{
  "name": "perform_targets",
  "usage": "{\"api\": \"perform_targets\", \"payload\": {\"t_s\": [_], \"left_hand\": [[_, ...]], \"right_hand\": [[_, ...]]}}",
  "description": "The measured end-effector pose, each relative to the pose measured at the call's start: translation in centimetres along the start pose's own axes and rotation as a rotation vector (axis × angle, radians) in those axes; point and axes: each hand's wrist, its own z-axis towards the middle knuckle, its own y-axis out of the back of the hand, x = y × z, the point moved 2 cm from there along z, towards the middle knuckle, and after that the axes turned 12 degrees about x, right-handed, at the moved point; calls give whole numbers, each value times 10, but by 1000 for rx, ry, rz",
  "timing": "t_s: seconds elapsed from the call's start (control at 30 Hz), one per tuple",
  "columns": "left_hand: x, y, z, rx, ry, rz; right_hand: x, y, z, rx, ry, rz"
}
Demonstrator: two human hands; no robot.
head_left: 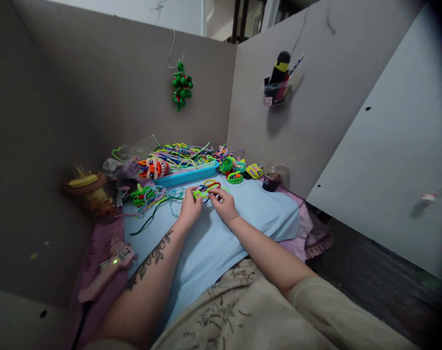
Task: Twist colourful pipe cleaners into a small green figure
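Observation:
Both hands meet over a light blue cloth [221,233] on a low surface. My left hand [190,206] pinches a lime green pipe cleaner piece [202,193], fingers closed on it. My right hand [224,203] grips the same bundle from the right, fingers curled. Orange, red and blue pipe cleaner loops [210,184] lie right behind the fingers, touching the green piece. Loose pipe cleaners [153,201] in green, blue and white trail to the left of my left hand.
A blue tray [191,175] heaped with pipe cleaners stands behind. Small finished pieces [242,171], a dark cup [272,181], a pink glue gun [107,272], a spool [85,187]. Grey boards wall in the spot; a green beaded ornament [182,86] hangs.

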Motion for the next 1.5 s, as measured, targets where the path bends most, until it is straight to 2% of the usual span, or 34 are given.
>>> {"api": "perform_targets", "payload": {"t_s": [0.2,0.4,0.87,0.97,1.17,1.23,1.37,1.5], "left_hand": [[2,-2,2,59,-8,-40],[3,-2,1,65,5,-74],[4,-6,2,90,-46,-148],[4,-4,2,98,-69,-53],[-8,5,-9,59,-87,386],[-11,6,-11,48,-83,416],[-8,7,-6,18,-87,250],[2,5,1,12,22,-39]], "right_hand": [[-1,-2,1,32,112,-33],[1,-2,0,16,45,-58],[-2,-7,2,143,141,-122],[-6,-8,3,143,138,-129],[-14,-15,4,250,121,-158],[-15,-16,4,271,116,-169],[-12,-16,2,254,98,-162],[-8,-14,-1,198,63,-129]]}}
